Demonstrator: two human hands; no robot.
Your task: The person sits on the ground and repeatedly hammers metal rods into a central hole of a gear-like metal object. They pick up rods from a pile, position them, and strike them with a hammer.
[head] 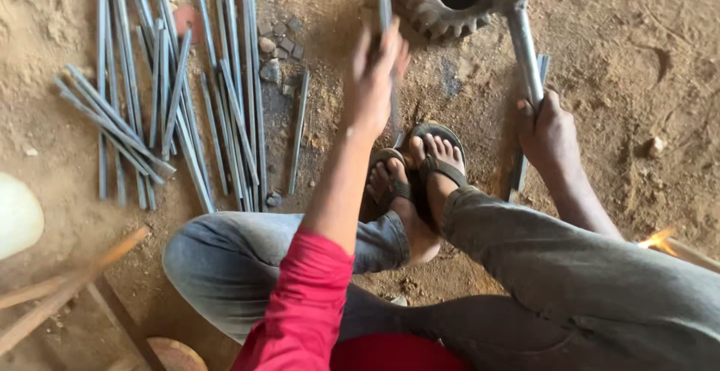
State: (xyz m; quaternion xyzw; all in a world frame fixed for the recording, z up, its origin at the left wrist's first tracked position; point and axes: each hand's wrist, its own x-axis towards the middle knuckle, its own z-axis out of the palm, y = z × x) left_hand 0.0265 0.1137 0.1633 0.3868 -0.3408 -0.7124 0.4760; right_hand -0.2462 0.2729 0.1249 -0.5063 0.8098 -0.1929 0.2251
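Observation:
My left hand (pixel 377 71) is raised and gripping a thin metal rod (pixel 384 0) that runs up toward a large toothed gear wheel (pixel 442 0) on the dirt. My right hand (pixel 549 127) is closed around the grey handle bar (pixel 526 49) that leads up to the gear. I sit low with knees apart, in grey trousers and a red sleeve. My sandalled feet (pixel 420 169) rest just below the gear, between my two hands.
A pile of several long metal rods (pixel 180 94) lies on the sandy ground at left, with small stones (pixel 277 45) beside it. Wooden sticks (pixel 52 296) and a pale rounded object (pixel 16 213) are at the lower left. A flat bar (pixel 519 172) lies under my right wrist.

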